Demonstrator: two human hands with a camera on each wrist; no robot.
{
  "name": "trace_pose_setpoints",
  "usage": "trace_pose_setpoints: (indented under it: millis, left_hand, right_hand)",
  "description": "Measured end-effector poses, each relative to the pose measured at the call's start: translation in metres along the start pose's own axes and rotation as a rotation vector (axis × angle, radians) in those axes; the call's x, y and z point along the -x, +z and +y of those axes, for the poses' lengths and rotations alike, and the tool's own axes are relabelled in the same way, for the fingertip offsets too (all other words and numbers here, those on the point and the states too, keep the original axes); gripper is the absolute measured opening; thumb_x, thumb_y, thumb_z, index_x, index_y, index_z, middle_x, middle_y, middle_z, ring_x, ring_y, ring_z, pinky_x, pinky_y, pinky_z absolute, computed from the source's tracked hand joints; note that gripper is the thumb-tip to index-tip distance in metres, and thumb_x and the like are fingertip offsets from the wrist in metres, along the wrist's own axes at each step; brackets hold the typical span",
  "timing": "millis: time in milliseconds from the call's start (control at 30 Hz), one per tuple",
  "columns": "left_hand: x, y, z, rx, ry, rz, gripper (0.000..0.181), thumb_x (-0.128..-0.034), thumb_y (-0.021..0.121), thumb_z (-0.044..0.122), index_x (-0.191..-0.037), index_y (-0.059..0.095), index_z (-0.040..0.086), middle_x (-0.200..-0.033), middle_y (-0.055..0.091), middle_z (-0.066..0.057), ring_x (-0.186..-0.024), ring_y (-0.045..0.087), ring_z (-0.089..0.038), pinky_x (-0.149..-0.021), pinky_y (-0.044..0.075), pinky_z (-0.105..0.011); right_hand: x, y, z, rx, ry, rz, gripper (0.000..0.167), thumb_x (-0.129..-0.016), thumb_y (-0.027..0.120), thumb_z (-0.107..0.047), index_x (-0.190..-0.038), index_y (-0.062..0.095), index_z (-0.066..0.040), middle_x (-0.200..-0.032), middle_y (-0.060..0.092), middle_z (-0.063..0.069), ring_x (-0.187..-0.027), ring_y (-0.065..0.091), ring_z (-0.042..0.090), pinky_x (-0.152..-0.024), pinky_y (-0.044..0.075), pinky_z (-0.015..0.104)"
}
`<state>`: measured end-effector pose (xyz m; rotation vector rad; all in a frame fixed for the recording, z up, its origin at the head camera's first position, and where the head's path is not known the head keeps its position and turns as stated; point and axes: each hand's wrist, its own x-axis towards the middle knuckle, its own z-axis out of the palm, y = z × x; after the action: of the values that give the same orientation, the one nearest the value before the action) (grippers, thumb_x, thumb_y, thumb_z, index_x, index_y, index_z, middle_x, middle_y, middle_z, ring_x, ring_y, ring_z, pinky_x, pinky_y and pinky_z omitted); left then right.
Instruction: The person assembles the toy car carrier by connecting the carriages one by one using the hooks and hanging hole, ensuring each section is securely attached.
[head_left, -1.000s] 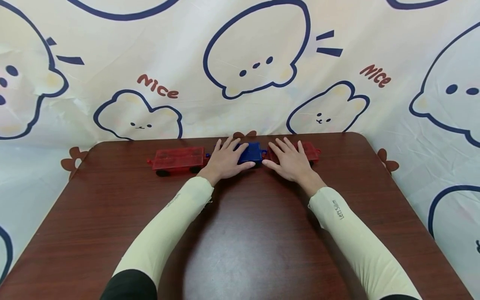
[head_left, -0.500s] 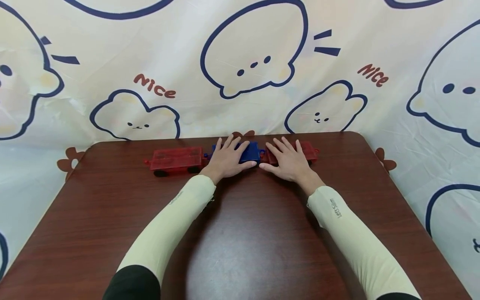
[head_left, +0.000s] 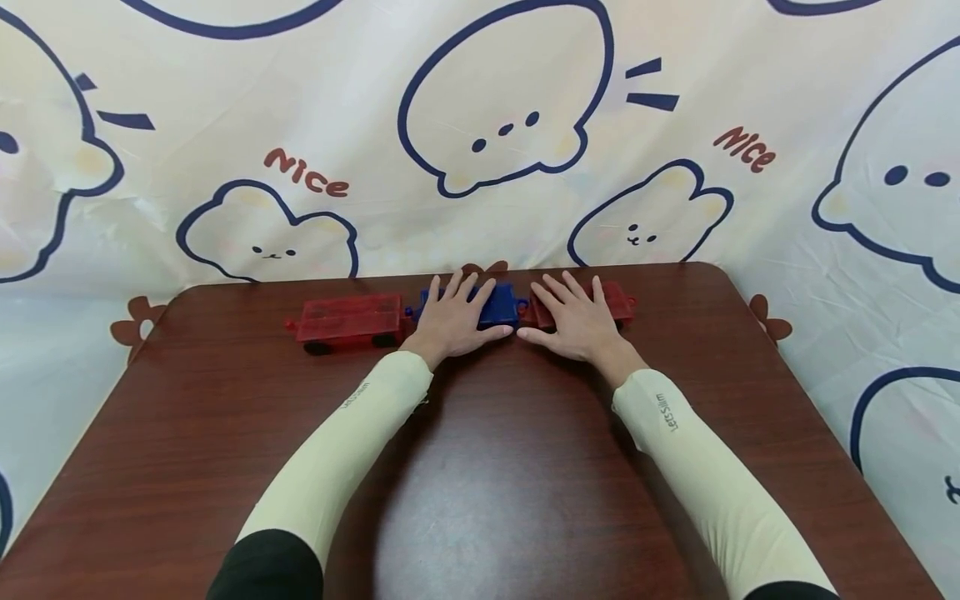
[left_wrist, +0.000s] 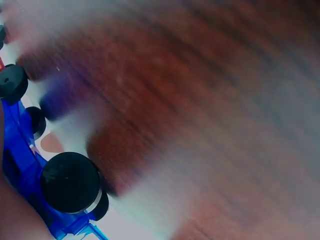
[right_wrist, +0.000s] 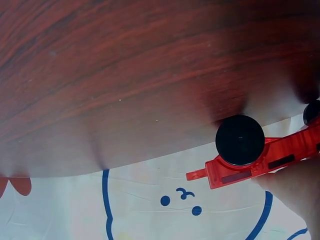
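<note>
The left hand (head_left: 452,323) spreads its fingers, straight and apart, over the blue car (head_left: 499,308), and the right hand (head_left: 576,323) likewise over the right red car (head_left: 617,302), gripping neither, probably to steady them. Both line up with the left red car (head_left: 352,318) along the desk's (head_left: 480,500) far edge, seemingly so couplings (head_left: 522,307) meet; whether hooked, I cannot tell.

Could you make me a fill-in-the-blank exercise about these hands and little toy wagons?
1. The left hand rests on the middle wagon, which is ____.
2. The right hand rests on a wagon that is ____.
3. The wagon with no hand on it stands at the person's ____ end of the row.
4. The wheels in view are all coloured ____.

Missing words: blue; red; left; black.
</note>
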<state>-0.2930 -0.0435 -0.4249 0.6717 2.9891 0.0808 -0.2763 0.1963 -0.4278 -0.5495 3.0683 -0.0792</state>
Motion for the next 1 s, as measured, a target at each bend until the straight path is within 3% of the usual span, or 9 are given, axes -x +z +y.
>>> trace_pose_setpoints:
  millis: [300, 667, 1000]
  left_hand:
    - [-0.0015, 0.0027, 0.0013, 0.0, -0.015, -0.013, 0.096, -0.0906, 0.03, 0.084, -0.165, 0.011, 0.026, -0.169, 0.015, -0.009, -0.156, 0.004, -0.033, -0.121, -0.002, -0.059]
    - [-0.0007, 0.0012, 0.0003, -0.005, 0.018, -0.011, 0.093, -0.0942, 0.029, 0.08, -0.165, 0.01, 0.023, -0.168, 0.019, -0.01, -0.155, 0.007, -0.033, -0.122, -0.002, -0.055]
    - [-0.0015, 0.001, -0.0015, 0.052, 0.009, 0.016, 0.093, -0.0935, 0.028, 0.081, -0.165, 0.01, 0.024, -0.168, 0.018, -0.009, -0.155, 0.008, -0.032, -0.123, -0.001, -0.053]
  right_hand:
    - [0.0006, 0.0031, 0.0004, 0.003, 0.035, -0.014, 0.094, -0.092, 0.026, -0.083, -0.164, 0.017, -0.024, -0.17, 0.014, 0.008, -0.156, 0.005, 0.032, -0.118, -0.004, 0.065]
    - [-0.0005, 0.005, -0.0001, 0.012, 0.042, -0.011, 0.09, -0.095, 0.028, -0.079, -0.164, 0.017, -0.024, -0.17, 0.013, 0.007, -0.156, 0.003, 0.031, -0.119, -0.003, 0.064]
    - [-0.0028, 0.0059, 0.0019, 0.024, 0.047, -0.003, 0.09, -0.094, 0.028, -0.08, -0.164, 0.017, -0.024, -0.17, 0.014, 0.007, -0.156, 0.004, 0.031, -0.119, -0.003, 0.064]
